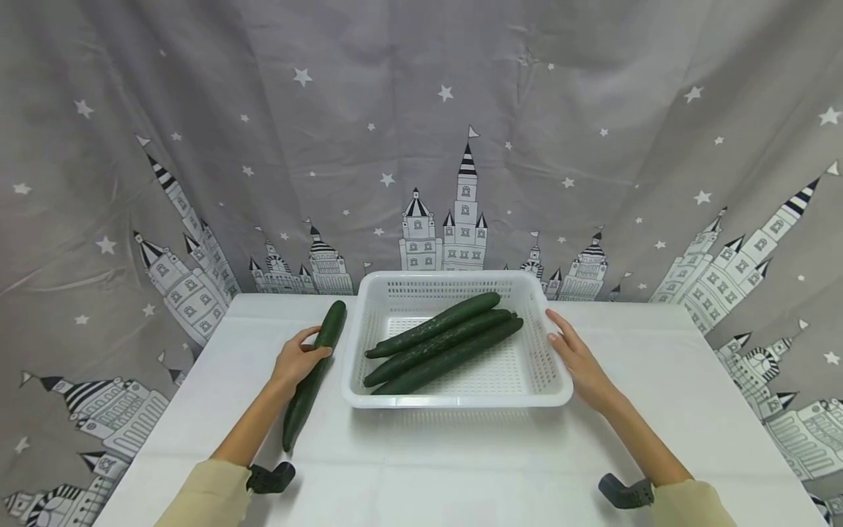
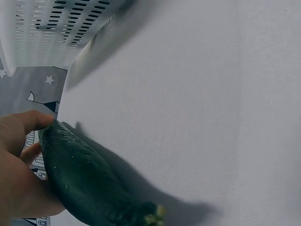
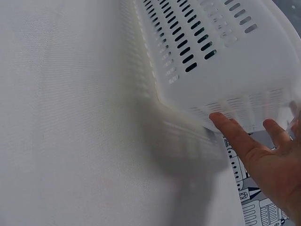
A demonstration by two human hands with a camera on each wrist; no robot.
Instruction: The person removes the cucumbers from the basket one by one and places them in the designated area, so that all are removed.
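A long dark green cucumber lies lengthwise on the table, left of a white perforated plastic basket. My left hand grips it around its middle, thumb on one side and fingers on the other. In the left wrist view, the near end of the cucumber shows a small yellowish stub. Three more cucumbers rest side by side, slanting, inside the basket. At the basket's right wall, my right hand rests with its fingers extended against the side; the right wrist view shows the fingers along the perforated wall.
The white-covered table extends in front of the basket and to both sides. Behind it hangs a grey curtain printed with castles and stars, close to the basket's far rim. Each wrist wears a dark camera mount.
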